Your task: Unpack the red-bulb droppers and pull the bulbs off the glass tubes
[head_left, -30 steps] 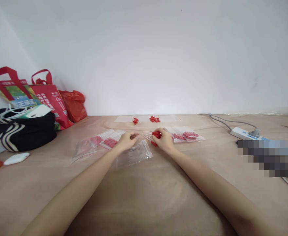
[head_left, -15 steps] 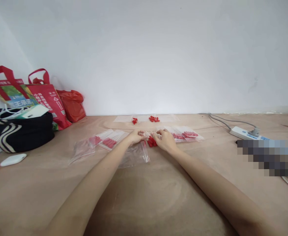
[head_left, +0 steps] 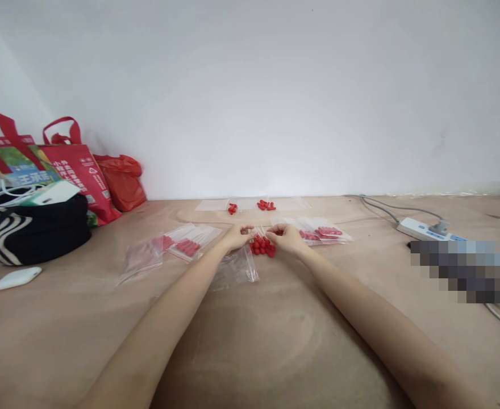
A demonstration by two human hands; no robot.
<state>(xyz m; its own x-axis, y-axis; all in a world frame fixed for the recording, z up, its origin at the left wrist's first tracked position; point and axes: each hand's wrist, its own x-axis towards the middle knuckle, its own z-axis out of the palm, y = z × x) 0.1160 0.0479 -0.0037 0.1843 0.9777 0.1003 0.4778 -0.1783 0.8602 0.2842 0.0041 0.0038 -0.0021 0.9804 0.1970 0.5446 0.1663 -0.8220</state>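
Observation:
My left hand (head_left: 235, 236) and my right hand (head_left: 287, 237) sit close together on the wooden surface (head_left: 258, 341), each pinching the top edge of a small clear zip bag. Several small red pieces (head_left: 262, 246) hang in that bag between the two hands. An empty clear bag (head_left: 235, 270) lies just under my left wrist. Filled bags with red pieces (head_left: 188, 246) lie to the left, and more filled bags (head_left: 324, 233) lie right of my right hand.
Loose red pieces (head_left: 267, 205) lie on flat bags by the wall. Red shopping bags (head_left: 77, 170), a black striped bag (head_left: 32, 227) and a white object (head_left: 17, 277) stand at the left. A white power strip (head_left: 424, 229) with cables lies at the right.
My right hand let a handful of red pieces down into the clear bag. My left hand moved right to meet it, and both now pinch the bag's top.

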